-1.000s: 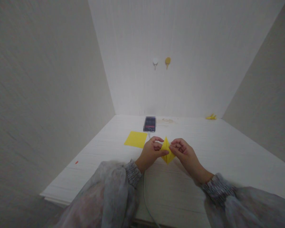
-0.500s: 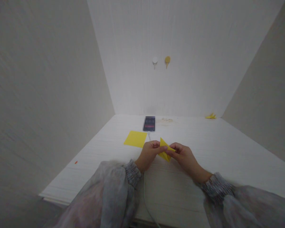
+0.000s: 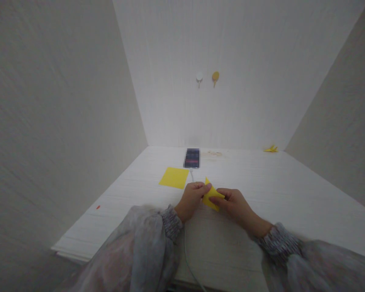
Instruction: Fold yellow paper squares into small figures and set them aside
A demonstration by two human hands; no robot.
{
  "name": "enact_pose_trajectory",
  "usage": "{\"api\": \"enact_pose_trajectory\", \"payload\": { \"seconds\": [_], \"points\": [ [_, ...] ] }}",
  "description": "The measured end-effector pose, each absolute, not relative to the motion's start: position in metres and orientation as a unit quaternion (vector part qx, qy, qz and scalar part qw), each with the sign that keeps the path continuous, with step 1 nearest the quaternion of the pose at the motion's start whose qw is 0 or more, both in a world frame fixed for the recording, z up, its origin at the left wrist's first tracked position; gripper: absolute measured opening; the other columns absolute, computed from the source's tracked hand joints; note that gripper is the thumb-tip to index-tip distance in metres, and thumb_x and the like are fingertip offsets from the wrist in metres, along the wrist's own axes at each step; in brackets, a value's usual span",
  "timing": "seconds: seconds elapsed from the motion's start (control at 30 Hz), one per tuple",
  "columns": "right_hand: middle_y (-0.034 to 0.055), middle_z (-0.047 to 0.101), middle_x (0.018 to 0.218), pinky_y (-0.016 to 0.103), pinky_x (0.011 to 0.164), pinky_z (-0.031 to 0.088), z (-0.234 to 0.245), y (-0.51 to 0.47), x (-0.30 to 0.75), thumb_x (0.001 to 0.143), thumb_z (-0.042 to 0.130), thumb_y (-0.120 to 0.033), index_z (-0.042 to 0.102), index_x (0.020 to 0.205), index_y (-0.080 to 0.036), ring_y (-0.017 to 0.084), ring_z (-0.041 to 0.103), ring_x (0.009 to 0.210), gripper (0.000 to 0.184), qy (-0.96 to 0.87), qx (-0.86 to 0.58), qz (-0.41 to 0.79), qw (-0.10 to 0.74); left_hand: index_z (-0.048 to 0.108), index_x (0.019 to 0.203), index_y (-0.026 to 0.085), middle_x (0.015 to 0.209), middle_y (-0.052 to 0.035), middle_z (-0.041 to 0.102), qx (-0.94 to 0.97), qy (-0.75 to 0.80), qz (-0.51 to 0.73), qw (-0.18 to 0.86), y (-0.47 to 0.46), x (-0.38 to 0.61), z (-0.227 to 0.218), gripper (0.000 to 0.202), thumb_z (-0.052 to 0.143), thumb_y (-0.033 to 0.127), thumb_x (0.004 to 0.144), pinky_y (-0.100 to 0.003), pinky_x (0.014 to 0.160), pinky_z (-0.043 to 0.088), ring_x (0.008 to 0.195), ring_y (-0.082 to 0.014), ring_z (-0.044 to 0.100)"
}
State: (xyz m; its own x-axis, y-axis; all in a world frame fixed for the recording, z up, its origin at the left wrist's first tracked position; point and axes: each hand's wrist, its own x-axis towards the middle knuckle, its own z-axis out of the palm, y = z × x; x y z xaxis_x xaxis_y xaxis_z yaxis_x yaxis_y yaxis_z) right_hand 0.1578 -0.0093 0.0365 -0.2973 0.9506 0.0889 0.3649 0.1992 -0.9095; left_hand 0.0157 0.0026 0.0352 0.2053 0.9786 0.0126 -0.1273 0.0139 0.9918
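Observation:
Between my two hands is a small piece of folded yellow paper (image 3: 211,201), tilted, with one corner pointing up. My left hand (image 3: 192,197) pinches its upper left side, thumb lying on the front. On the right edge, my right hand (image 3: 235,204) grips the same paper, its thumb across the face and the fingers behind. Both hands are closed on it just over the table; the fingers behind the paper are partly hidden. A flat yellow paper sheet (image 3: 174,178) lies on the table beyond my left hand.
A phone-like device (image 3: 192,158) with a blurred screen lies near the back wall, its white cable (image 3: 187,259) running under my left arm. A folded yellow paper figure (image 3: 271,149) sits at the back right. Two hooks (image 3: 215,77) are on the wall. A small orange-red piece (image 3: 98,207) lies at left.
The folded paper now lies flatter, its open fold pressed closer together. My left thumb has shifted up along it, and my right thumb has moved down and left across its face.

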Motion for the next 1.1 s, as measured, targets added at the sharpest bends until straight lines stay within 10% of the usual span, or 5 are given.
{"api": "enact_pose_trajectory", "payload": {
  "seconds": [0.7, 1.1],
  "points": [
    [-0.0028, 0.05, 0.051, 0.019, 0.042, 0.029, 0.024, -0.005, 0.162, 0.064, 0.058, -0.031, 0.057, 0.061, -0.013, 0.007, 0.041, 0.045, 0.018, -0.663, -0.453, 0.497, 0.33, 0.059, 0.06, 0.009, 0.054, -0.0013, 0.054, 0.384, 0.37, 0.517, 0.67, 0.005, 0.012, 0.035, 0.033, 0.058, 0.042, 0.065, -0.021, 0.048, 0.038, 0.048, -0.0081, 0.051],
    [0.0032, 0.065, 0.072, 0.027, 0.067, 0.043, 0.035, -0.005, 0.168, 0.069, 0.056, -0.035, 0.065, 0.071, -0.016, 0.017, 0.058, 0.07, 0.021, -0.687, -0.452, 0.392, 0.413, 0.055, 0.069, 0.01, 0.064, -0.0037, 0.057, 0.295, 0.328, 0.582, 0.683, 0.013, 0.012, 0.03, 0.035, 0.055, 0.045, 0.069, -0.022, 0.057, 0.044, 0.058, -0.0099, 0.055]
  ]
}}
